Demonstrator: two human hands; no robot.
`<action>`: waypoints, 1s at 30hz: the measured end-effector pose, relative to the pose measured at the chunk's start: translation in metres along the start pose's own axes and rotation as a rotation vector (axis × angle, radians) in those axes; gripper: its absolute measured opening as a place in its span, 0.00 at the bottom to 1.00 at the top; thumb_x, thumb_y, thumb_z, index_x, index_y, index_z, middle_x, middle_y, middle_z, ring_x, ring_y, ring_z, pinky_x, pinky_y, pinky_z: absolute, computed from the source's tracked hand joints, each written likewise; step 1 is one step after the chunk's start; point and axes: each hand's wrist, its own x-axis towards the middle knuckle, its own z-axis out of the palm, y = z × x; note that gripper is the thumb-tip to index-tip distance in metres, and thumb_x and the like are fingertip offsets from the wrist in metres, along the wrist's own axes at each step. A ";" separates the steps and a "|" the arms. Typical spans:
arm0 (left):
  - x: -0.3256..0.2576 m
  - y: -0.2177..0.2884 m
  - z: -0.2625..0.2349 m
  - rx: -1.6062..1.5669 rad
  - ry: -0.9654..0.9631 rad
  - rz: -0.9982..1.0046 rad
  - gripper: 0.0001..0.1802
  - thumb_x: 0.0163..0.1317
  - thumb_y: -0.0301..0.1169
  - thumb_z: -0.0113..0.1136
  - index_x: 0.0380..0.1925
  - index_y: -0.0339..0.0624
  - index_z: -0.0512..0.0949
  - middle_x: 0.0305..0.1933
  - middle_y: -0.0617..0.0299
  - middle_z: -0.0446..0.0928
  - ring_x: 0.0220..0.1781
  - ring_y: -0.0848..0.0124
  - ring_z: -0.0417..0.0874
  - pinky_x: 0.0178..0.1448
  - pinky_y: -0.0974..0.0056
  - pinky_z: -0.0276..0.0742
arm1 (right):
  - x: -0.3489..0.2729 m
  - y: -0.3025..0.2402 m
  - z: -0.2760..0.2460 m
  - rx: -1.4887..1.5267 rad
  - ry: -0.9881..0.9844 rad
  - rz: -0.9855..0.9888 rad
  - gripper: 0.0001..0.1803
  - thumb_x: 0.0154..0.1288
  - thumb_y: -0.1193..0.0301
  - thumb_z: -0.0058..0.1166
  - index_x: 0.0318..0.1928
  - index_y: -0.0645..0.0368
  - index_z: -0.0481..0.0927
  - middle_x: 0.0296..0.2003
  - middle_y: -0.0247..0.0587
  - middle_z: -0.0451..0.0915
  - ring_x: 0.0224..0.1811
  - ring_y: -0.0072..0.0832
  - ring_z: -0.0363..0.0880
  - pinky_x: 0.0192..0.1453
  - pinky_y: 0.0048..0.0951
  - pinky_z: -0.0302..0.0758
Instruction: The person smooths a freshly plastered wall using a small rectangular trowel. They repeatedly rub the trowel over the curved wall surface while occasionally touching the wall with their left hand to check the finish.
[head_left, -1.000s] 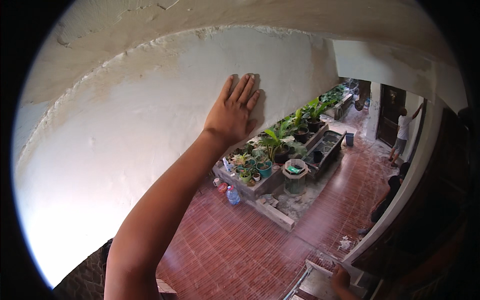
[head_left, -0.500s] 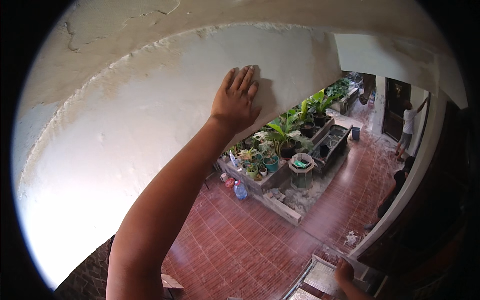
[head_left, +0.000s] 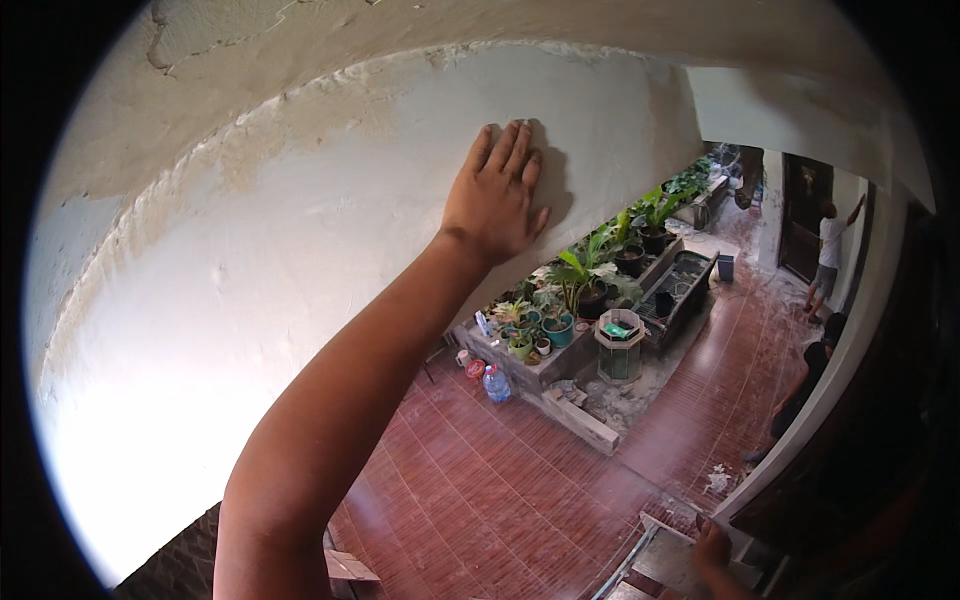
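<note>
White plaster fills most of the head view: a rough, curved wall (head_left: 300,250) with a peeling, sandy band along its upper part, where bare patches show near the top edge. Below and to the right the scene drops away to a courtyard floor of red brick tiles (head_left: 500,490).

On that wall the left hand (head_left: 495,200) lies flat, palm against the plaster, fingers (head_left: 510,150) stretched upward and held close together, thumb a little apart on the right side. It holds nothing; it only presses on the surface near the wall's right-hand edge. Its bare forearm (head_left: 330,430) runs down to the lower edge of the picture.

The right hand (head_left: 712,550) shows only in part at the lower edge, resting at a pale flat board (head_left: 665,555); whether its fingers are spread or curled cannot be told.

Down in the courtyard, a raised concrete planter (head_left: 540,365) carries a row of potted plants (head_left: 580,285) with broad green leaves. A clear water bottle (head_left: 496,384) stands on the tiles just beside the planter's near end, and an eight-sided pale bin (head_left: 619,345) stands close to its right. Far off at the right, another person in a white shirt (head_left: 828,250) reaches up at a dark doorway.
</note>
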 end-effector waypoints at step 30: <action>-0.315 -0.105 -0.118 0.023 -0.066 -0.404 0.32 0.70 0.44 0.47 0.73 0.47 0.66 0.81 0.48 0.54 0.84 0.51 0.49 0.84 0.43 0.35 | 0.102 -0.524 -0.164 1.141 0.726 -0.871 0.29 0.72 0.88 0.39 0.72 0.66 0.65 0.73 0.59 0.63 0.78 0.44 0.60 0.78 0.37 0.60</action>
